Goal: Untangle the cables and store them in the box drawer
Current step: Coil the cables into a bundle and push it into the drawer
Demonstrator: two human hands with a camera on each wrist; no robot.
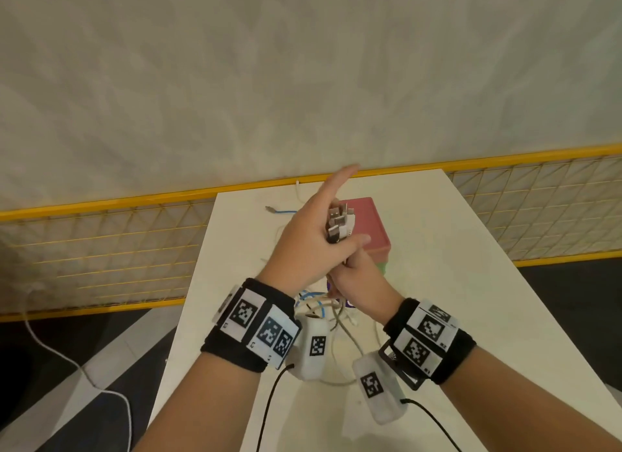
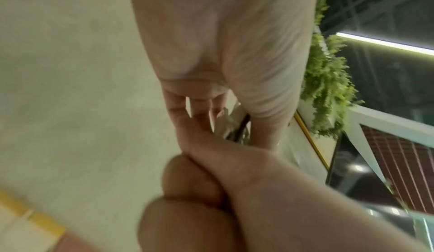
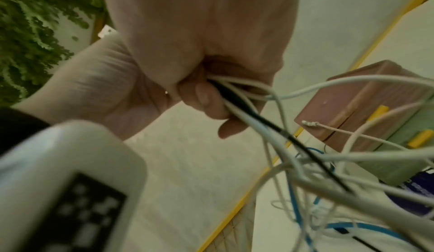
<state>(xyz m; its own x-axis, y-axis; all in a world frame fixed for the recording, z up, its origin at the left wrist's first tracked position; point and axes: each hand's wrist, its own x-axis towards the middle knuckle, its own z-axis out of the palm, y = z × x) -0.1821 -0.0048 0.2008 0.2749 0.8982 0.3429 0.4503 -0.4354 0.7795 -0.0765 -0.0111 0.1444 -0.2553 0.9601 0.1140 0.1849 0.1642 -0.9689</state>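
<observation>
Both of my wrists sit low over the counter's (image 1: 454, 283) near edge. My left grip (image 1: 313, 246) clasps a bundle of cables (image 1: 340, 224) just below their USB plugs, forefinger stretched straight out. My right grip (image 1: 360, 283) is clenched around the same cables right beneath it, touching the left. From there white, blue and black strands (image 3: 305, 163) hang in a tangle onto the counter. Just behind my hands, near the counter's middle, stands the box drawer (image 1: 370, 223), pink on top, green below, with yellow handles (image 3: 378, 113).
</observation>
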